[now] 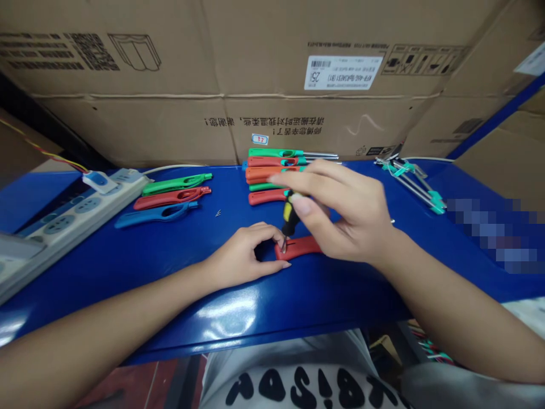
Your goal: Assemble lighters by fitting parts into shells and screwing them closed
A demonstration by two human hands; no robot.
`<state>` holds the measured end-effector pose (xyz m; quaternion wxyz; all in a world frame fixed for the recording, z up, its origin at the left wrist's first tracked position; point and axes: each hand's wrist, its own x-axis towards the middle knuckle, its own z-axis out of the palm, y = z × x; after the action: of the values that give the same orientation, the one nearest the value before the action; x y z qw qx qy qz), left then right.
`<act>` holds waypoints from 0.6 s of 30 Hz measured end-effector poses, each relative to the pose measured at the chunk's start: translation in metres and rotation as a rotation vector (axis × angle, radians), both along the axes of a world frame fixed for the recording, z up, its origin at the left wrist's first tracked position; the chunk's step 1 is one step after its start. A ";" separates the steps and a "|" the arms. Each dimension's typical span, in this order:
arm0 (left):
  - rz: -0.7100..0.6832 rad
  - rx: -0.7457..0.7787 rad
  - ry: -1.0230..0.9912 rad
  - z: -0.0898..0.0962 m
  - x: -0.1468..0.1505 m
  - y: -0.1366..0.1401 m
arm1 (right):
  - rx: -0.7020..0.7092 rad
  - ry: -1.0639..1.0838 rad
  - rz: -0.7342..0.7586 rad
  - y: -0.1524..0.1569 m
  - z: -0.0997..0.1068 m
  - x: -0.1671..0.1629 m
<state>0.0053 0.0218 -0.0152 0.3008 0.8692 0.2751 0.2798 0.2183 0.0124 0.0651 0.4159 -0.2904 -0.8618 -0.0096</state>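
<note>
I sit at a glossy blue bench [340,301], both bare hands over one red handle [304,247] lying flat near the front edge, in the middle. My left hand [249,255] is closed on its left end, thumb along the near side, index finger beside the screwdriver tip. My right hand [353,210] grips a black and yellow screwdriver [290,218], tilted, its tip on the red handle near that same end; my palm hides the handle's far end.

Behind my right hand is a row of green, red and orange handles [258,174], some with metal rods. To the left lie green [174,184], red [170,199] and blue cases [155,216], beside a white power strip [111,193]. Tiny screws [218,213] sit near them. Rods with teal pieces [412,183] lie at right; cardboard [170,125] stands behind.
</note>
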 end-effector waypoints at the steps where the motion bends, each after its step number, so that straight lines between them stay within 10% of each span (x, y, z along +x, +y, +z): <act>1: 0.000 -0.007 0.003 0.001 0.000 0.000 | -0.073 0.005 0.034 -0.001 0.000 -0.001; 4: 0.003 -0.016 0.010 0.001 0.000 -0.001 | -0.195 0.028 0.136 0.001 0.000 -0.001; 10: 0.016 0.029 0.004 -0.002 -0.001 0.000 | 0.156 -0.041 -0.006 0.005 -0.006 0.002; 15: 0.003 -0.003 0.000 -0.001 0.000 0.000 | -0.171 -0.006 0.188 0.002 -0.005 -0.003; 18: -0.003 -0.001 -0.002 -0.001 -0.001 -0.001 | -0.115 0.037 0.153 0.005 -0.005 -0.002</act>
<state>0.0047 0.0212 -0.0166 0.3017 0.8692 0.2737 0.2803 0.2162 0.0170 0.0603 0.4141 -0.2471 -0.8727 0.0771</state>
